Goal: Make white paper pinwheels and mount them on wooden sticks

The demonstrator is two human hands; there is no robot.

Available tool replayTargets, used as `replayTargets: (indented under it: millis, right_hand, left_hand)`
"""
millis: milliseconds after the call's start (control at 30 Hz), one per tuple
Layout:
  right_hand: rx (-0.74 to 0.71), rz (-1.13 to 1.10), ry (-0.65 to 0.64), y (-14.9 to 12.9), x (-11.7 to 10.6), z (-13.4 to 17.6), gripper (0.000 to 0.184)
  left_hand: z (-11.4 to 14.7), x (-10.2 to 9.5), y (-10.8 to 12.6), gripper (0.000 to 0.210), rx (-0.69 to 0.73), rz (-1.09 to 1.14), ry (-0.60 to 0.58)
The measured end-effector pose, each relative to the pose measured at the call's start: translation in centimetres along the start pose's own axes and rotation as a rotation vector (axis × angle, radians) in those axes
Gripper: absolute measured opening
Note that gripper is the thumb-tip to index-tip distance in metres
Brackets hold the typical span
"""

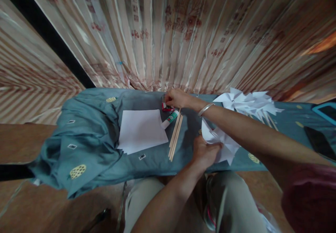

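Observation:
My left hand grips a white folded paper pinwheel near the front edge of the cloth, fingers closed on its lower left part. My right arm crosses above that pinwheel, and my right hand has its fingers bent together at a small red box. What the fingertips hold there, if anything, is hidden. Just in front of the box lies a white and green glue stick. Several thin wooden sticks rest side by side, right of a stack of white paper sheets.
Finished-looking white pinwheels on sticks are piled at the back right. Beyond them lie a dark phone and a blue-edged device. Teal cloth covers the surface, bunched at the left. A patterned curtain hangs behind.

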State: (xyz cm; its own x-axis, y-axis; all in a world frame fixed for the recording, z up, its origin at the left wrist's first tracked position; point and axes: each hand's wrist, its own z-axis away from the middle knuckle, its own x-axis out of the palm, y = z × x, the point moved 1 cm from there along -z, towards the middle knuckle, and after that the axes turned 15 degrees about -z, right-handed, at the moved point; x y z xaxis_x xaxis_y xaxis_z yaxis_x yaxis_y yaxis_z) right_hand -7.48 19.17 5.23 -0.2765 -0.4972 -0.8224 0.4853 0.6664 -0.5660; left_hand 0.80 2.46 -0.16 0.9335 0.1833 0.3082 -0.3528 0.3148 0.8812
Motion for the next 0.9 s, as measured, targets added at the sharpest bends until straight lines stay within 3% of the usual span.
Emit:
replayTargets:
  millis: [100,167,233,333,400,467,533,633,733,800,900]
  right_hand:
    - [0.065,-0.485,0.108,-1.1,-1.9,1.6,0.006]
    - [0.015,-0.851,0.187,-2.7,-3.2,4.7,0.009]
    - [-0.024,-1.066,0.306,-4.4,-3.9,9.3,0.019]
    - [0.052,-1.279,0.510,-4.6,-2.7,17.0,0.021]
    - [0.164,-1.351,0.600,-2.5,-0.8,21.2,0.022]
    - [0.266,-1.287,0.674,0.7,1.1,24.0,0.022]
    - [0.311,-1.066,0.697,4.0,2.2,25.3,0.021]
    - [0.381,-0.474,0.593,6.6,2.8,25.4,0.014]
    - [0.419,-0.058,0.362,6.5,3.0,24.6,0.015]
    - [0.409,0.029,0.323,6.2,3.2,24.5,0.017]
    - [0.384,-0.134,0.413,7.1,3.4,25.5,0.021]
  left_hand:
    - [-0.4,-0.8,0.3,0.020,0.070,0.021,0.013]
    - [-0.7,-1.6,0.8,0.016,0.082,0.022,0.041]
    - [-1.0,-2.4,1.4,0.016,0.101,0.023,0.081]
    - [-1.4,-3.3,2.1,0.022,0.201,0.073,0.159]
    - [-1.5,-3.7,2.1,0.022,0.213,0.049,0.192]
    - [-1.6,-4.4,2.2,0.027,0.208,0.003,0.279]
    - [-1.5,-5.1,2.4,0.028,0.218,-0.032,0.331]
    - [-1.4,-5.8,3.1,0.029,0.295,-0.074,0.400]
    - [-1.5,-5.9,3.4,0.030,0.342,-0.120,0.453]
    - [-1.6,-5.7,3.4,0.031,0.362,-0.134,0.462]
    - [-2.0,-5.2,3.0,0.029,0.380,-0.123,0.454]
